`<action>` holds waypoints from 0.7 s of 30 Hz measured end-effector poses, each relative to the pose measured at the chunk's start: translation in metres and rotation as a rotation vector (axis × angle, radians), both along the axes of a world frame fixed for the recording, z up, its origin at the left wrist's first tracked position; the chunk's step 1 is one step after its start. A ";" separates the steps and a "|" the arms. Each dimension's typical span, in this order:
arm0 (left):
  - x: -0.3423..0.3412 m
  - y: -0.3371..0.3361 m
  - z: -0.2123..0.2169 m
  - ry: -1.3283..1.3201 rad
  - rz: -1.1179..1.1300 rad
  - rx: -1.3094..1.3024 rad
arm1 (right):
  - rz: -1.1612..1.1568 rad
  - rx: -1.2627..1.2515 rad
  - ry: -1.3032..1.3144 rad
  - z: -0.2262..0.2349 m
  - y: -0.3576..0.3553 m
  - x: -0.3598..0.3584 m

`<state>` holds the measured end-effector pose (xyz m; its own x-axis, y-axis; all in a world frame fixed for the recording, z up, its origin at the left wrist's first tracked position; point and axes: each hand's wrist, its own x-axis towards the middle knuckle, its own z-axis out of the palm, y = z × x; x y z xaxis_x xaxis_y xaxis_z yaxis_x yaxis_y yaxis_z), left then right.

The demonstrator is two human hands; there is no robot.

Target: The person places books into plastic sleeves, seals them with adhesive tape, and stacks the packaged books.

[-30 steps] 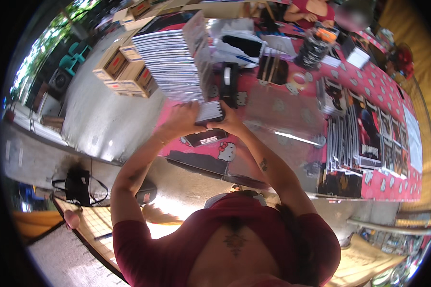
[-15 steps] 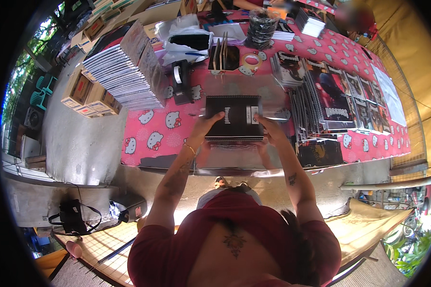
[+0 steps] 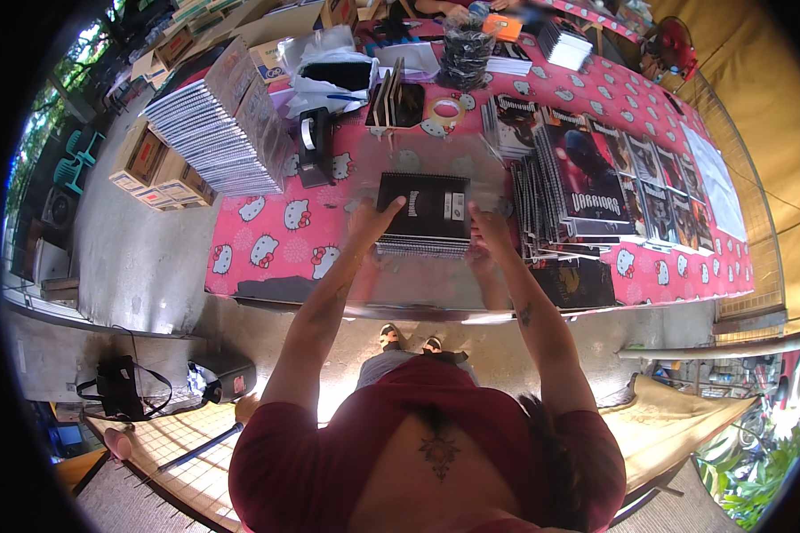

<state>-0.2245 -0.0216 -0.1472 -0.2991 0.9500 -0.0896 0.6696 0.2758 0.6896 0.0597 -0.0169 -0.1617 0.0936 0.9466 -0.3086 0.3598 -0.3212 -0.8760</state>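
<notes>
A small stack of black spiral notebooks (image 3: 425, 218) lies on a clear plastic sheet (image 3: 400, 289), spiral edges showing along its near side. The top cover is black with white lettering and a pale label at the right. My left hand (image 3: 373, 224) grips the left side, its thumb over the cover and its other fingers mostly hidden. At the right edge, my right hand (image 3: 492, 231) closes on the side of the stack, thumb beside the label. Its lower fingers are partly hidden by glare on the plastic.
A black tape dispenser (image 3: 315, 151) and a tall notebook stack (image 3: 209, 124) stand to the left. Beyond are a tape roll (image 3: 445, 110) and a dark plastic-wrapped bundle (image 3: 465, 53). Spiral notebooks with picture covers (image 3: 591, 178) crowd the right. Pink patterned cloth (image 3: 262, 226) covers the table.
The notebook stack now sits lower, against the plastic, and its near spiral edges show more. My right thumb has slid off the cover to the edge. The whole view has shifted slightly.
</notes>
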 end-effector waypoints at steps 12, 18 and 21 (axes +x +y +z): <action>-0.072 -0.114 -0.016 -0.059 -0.816 -0.134 | 0.879 0.350 -0.270 0.012 -0.097 0.026; -0.072 -0.133 -0.015 0.236 -0.808 0.215 | 0.992 0.569 -0.379 0.013 -0.101 0.027; -0.062 -0.122 0.006 0.178 -0.750 0.156 | 0.780 0.583 -0.347 0.004 -0.085 0.028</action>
<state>-0.2866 -0.1431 -0.1415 0.4298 0.9015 0.0508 0.7425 -0.3849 0.5482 0.0875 -0.1023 -0.1581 -0.6143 0.7757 0.1447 0.5482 0.5514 -0.6289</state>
